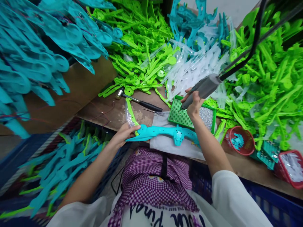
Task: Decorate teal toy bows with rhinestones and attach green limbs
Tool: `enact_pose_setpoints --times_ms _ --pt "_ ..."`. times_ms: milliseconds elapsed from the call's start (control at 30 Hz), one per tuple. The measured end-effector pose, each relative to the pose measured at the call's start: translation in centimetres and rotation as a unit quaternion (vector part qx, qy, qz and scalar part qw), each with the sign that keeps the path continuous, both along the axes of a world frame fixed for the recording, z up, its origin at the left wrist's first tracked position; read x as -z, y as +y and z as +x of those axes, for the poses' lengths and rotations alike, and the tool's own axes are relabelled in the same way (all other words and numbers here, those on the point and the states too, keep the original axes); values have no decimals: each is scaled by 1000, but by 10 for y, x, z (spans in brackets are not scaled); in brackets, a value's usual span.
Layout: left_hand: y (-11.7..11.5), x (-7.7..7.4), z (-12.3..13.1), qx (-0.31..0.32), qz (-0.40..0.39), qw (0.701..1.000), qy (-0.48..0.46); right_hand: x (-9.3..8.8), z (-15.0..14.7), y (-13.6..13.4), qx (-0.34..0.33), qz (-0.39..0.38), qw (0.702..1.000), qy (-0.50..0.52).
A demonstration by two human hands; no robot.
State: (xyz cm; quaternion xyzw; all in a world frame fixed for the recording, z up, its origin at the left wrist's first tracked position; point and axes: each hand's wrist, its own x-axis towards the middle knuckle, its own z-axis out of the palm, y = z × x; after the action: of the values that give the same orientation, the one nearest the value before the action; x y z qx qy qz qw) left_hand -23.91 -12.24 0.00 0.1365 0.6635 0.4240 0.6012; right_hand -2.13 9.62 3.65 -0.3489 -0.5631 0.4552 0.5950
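Observation:
My left hand is closed on the left end of a long turquoise plastic part, thumb on top. A bright green strip with a clear plastic piece sticks out from that end, away from me. The part lies across a white cloth at the table's front edge; my right forearm hides its right end. Wrapped round a grey electric screwdriver, my right hand is over a green tray. The screwdriver's tip points down at the tray's perforated left side; small silver screws fill the right.
Behind the cloth lie a hammer and a thin screwdriver. Green parts and clear parts pile up at the back. Red baskets stand at right. Turquoise parts fill a crate at lower left. A black cord hangs upper right.

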Motion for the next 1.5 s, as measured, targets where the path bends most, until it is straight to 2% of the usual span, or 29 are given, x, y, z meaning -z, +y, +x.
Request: enact_pose_setpoints --times_ms 167,633,733,867,967,1067,1167,1267,1367,1500 --pt "0 3 -1 -2 5 1000 -5 6 -4 0 -2 0 1000 10" --pt "-1 3 0 3 4 1000 2 7 -5 -4 10 -20 1000 -21" --pt "-2 5 -1 6 11 1000 -3 2 -3 -4 21 -14 1000 -18" --pt "-1 3 -1 14 17 1000 -14 -18 7 -4 43 -19 999 20" --pt "0 3 -1 15 21 999 -22 -34 8 -20 20 -12 998 64" --pt "0 4 1 8 27 999 -22 -43 -11 -53 -51 -3 993 109" --pt "0 3 3 -6 44 999 -29 -41 -44 -92 -122 -20 985 121" --pt "0 1 5 -12 64 997 -50 -36 -76 -118 -170 -62 979 93" --pt "-1 2 4 -8 89 994 -58 -32 -93 -127 -173 -88 977 83" --pt "-3 9 2 6 117 991 -57 -30 -102 -128 -183 -114 972 92"
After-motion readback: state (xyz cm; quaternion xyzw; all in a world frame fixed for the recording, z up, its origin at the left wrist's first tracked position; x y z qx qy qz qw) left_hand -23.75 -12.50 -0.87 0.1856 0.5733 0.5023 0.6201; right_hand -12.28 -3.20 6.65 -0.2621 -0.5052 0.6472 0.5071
